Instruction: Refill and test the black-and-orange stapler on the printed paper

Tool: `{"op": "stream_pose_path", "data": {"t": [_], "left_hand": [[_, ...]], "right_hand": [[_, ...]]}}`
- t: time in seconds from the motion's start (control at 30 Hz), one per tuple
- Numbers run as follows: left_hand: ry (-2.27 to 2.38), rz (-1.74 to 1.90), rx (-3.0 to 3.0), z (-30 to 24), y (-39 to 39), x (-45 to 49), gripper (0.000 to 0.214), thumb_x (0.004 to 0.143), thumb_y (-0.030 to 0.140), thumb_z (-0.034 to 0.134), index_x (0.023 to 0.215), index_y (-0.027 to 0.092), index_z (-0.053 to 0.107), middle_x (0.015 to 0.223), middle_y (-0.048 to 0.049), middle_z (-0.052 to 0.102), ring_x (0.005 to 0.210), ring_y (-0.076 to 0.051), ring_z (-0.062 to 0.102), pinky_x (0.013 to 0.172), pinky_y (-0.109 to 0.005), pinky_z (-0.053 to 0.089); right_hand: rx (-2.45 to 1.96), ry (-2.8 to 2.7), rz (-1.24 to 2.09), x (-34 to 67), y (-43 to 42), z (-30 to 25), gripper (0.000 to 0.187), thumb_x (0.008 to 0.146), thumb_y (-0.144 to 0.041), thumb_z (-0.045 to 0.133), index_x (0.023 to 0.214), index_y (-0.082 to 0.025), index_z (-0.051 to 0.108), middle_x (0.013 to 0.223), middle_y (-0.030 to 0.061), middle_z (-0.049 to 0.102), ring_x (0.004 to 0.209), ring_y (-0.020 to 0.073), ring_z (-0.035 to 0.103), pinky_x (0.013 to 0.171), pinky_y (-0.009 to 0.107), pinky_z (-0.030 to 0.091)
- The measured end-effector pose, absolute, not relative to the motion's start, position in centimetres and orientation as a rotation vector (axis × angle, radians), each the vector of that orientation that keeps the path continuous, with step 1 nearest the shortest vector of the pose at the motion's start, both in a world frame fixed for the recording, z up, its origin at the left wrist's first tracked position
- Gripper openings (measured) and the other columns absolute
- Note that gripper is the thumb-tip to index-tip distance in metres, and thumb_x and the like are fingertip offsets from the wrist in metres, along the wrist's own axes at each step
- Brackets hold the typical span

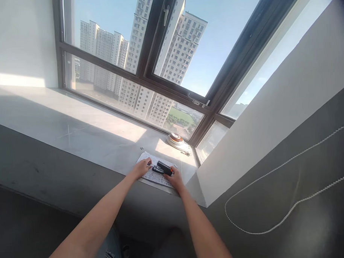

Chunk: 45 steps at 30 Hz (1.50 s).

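Observation:
A black stapler (164, 167) lies over printed paper sheets (156, 177) on the stone windowsill, its upper arm lifted away from its base. My right hand (176, 178) is closed around the stapler's rear end, beside a small orange part. At the stapler's front end, the fingers of my left hand (142, 167) are pinched together. A thin, shiny piece shows between those fingers and the stapler; it is too small to name. Just beyond the paper lie small dark bits (142, 148), perhaps staple strips.
A coil of cable or tape (175, 141) sits in the sill's far right corner, with small items (185, 153) beside it. Dark window frames (102, 63) rise behind the sill (99, 139). A white beaded cord (258, 182) hangs at the right.

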<state>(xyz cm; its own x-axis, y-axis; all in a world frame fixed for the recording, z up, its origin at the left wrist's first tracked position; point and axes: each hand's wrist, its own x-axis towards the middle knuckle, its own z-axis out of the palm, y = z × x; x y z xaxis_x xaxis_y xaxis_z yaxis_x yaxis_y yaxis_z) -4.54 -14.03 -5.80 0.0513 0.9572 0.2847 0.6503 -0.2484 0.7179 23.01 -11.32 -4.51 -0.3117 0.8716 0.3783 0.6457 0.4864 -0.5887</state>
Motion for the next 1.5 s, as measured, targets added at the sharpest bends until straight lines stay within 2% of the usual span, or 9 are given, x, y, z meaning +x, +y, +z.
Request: {"op": "stream_pose_path", "data": {"t": [0.1,0.2,0.47,0.67,0.9,1.17,1.3,1.5], "left_hand": [[1.553,1.064,1.984,-5.5,-14.09,-4.44,0.025,0.093,0.025,0.059,0.116,0.028,0.07,0.117,-0.007,0.075,0.113,-0.026,0.067,0.096,-0.034,0.051],[1.477,1.094,2.025,-5.51,-13.85,-4.57,0.03,0.092,0.024,0.058,0.115,0.028,0.076,0.117,-0.0068,0.075,0.117,-0.027,0.066,0.102,-0.036,0.05],[1.344,1.219,1.982,-5.84,-13.19,-5.01,0.026,0.084,0.022,0.063,0.099,0.026,0.085,0.109,-0.0066,0.078,0.105,-0.025,0.071,0.099,-0.037,0.055],[1.404,1.277,1.936,-5.4,-13.52,-5.04,0.018,0.082,0.027,0.068,0.093,0.023,0.083,0.104,-0.0087,0.079,0.102,-0.027,0.071,0.098,-0.04,0.055],[1.49,1.271,1.907,-4.94,-13.88,-5.23,0.014,0.08,0.034,0.068,0.082,0.022,0.074,0.092,-0.0073,0.077,0.097,-0.027,0.07,0.091,-0.039,0.056],[1.469,1.274,1.933,-5.33,-13.68,-5.2,0.018,0.081,0.029,0.067,0.093,0.022,0.078,0.101,-0.0079,0.077,0.1,-0.027,0.069,0.093,-0.038,0.054],[1.461,1.269,1.945,-5.48,-13.62,-5.18,0.019,0.082,0.026,0.067,0.093,0.022,0.081,0.1,-0.0089,0.076,0.099,-0.027,0.07,0.095,-0.039,0.054],[1.493,1.289,1.909,-5.21,-13.79,-5.14,0.011,0.078,0.026,0.068,0.086,0.021,0.075,0.093,-0.0064,0.076,0.096,-0.026,0.069,0.09,-0.037,0.054]], "right_hand": [[-1.257,-2.036,0.505,22.85,-11.15,-4.64,0.047,0.072,-0.05,0.079,0.108,-0.021,0.074,0.103,0.0088,0.071,0.096,0.029,0.065,0.085,0.04,0.052],[-1.268,-2.026,0.513,22.78,-10.92,-4.82,0.044,0.071,-0.051,0.08,0.102,-0.021,0.075,0.098,0.0075,0.07,0.095,0.0292,0.065,0.087,0.04,0.051],[-1.258,-2.021,0.498,22.87,-10.83,-4.78,0.042,0.071,-0.054,0.079,0.098,-0.022,0.076,0.095,0.0058,0.07,0.092,0.028,0.064,0.084,0.038,0.049],[-1.264,-2.042,0.523,22.84,-10.97,-4.5,0.041,0.071,-0.055,0.078,0.094,-0.021,0.074,0.094,0.0046,0.068,0.092,0.0266,0.063,0.084,0.036,0.048],[-1.238,-2.033,0.555,22.86,-11.37,-4.21,0.042,0.073,-0.056,0.078,0.097,-0.021,0.075,0.096,0.0058,0.069,0.093,0.0281,0.064,0.082,0.037,0.049],[-1.269,-2.042,0.528,22.98,-10.79,-4.76,0.041,0.073,-0.054,0.079,0.097,-0.022,0.074,0.093,0.005,0.067,0.092,0.027,0.062,0.084,0.036,0.049],[-1.268,-2.047,0.53,23.04,-10.73,-4.83,0.041,0.073,-0.054,0.079,0.097,-0.021,0.074,0.093,0.005,0.067,0.092,0.0264,0.062,0.084,0.036,0.048],[-1.272,-2.042,0.539,23.06,-10.92,-4.67,0.041,0.073,-0.055,0.079,0.097,-0.021,0.074,0.095,0.0049,0.067,0.094,0.027,0.062,0.084,0.036,0.048]]}}
